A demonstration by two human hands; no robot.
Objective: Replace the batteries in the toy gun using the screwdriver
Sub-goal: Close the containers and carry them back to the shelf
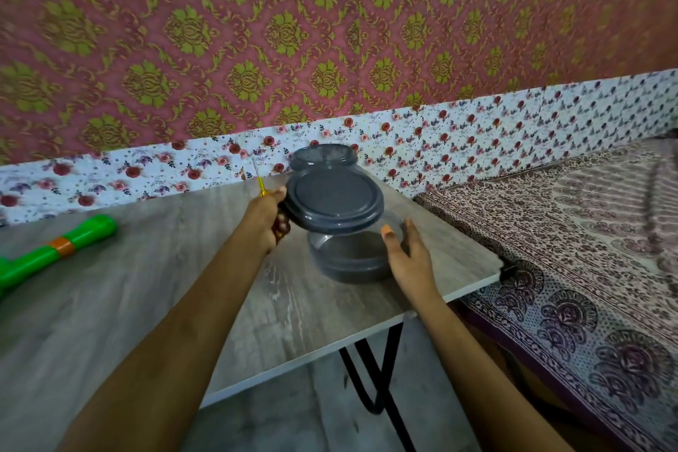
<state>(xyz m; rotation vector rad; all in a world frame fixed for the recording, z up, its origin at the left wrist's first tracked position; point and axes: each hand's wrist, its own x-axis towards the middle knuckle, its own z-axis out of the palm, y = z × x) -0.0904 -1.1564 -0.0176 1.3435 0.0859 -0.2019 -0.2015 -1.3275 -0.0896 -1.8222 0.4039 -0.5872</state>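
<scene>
The green toy gun [55,249], with an orange band, lies on the grey wooden table [154,305] at the far left, partly cut off by the frame edge. My left hand [266,218] grips a yellow screwdriver [261,188] pointing up, and also holds a round grey lid [332,200] tilted above a clear round container [348,257]. My right hand [407,253] rests with straight fingers against that container's right side. The container's contents are not visible. No batteries are in view.
A second round container with its grey lid on [323,157] stands behind the first, against the flowered wall. The table's right edge [477,279] is close to the container, and a bed with a patterned cover [587,249] lies beyond it. Black table legs [381,371] show below.
</scene>
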